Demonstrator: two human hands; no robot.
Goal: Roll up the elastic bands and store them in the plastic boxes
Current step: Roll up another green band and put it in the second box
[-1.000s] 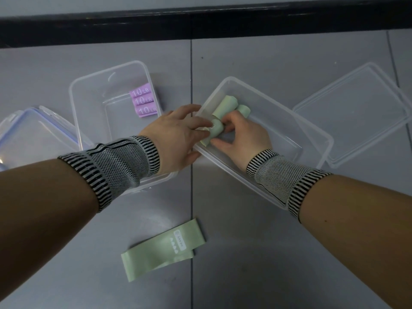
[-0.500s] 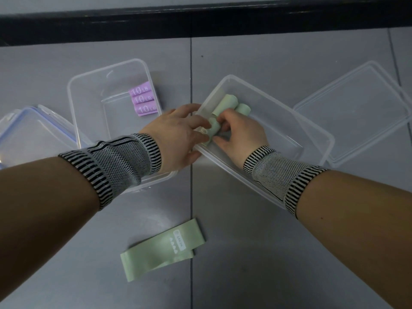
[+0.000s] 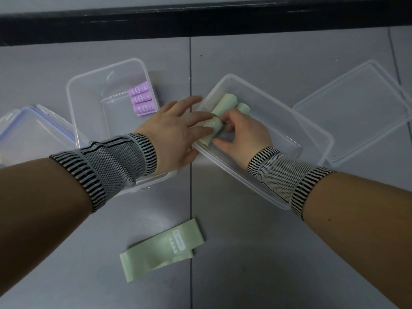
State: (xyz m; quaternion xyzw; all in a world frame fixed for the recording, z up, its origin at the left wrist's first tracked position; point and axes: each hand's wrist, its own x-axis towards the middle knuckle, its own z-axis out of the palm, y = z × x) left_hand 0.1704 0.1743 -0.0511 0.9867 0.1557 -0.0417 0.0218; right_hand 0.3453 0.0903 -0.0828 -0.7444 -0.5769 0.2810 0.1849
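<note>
A clear plastic box (image 3: 312, 128) stands right of centre with rolled green bands in its near-left corner. My right hand (image 3: 243, 134) is inside it, its fingers curled round the nearest green roll (image 3: 211, 128). Two more green rolls (image 3: 225, 103) lie just behind. My left hand (image 3: 176, 132) has straight spread fingers; its fingertips press the same roll over the box's left rim. A second clear box (image 3: 89, 103) on the left holds three rolled purple bands (image 3: 142, 99) marked 10 LB. One flat green band (image 3: 162, 246) lies unrolled on the table near me.
A clear lid (image 3: 361, 112) lies at the right, partly under the green rolls' box. A blue-trimmed lid (image 3: 29, 134) lies at the far left. The grey table (image 3: 256, 253) has a seam down the middle and a black edge at the back.
My left hand's fingers have spread and straightened further over the box rim. My right hand has shifted slightly on the green roll. Everything else stays put.
</note>
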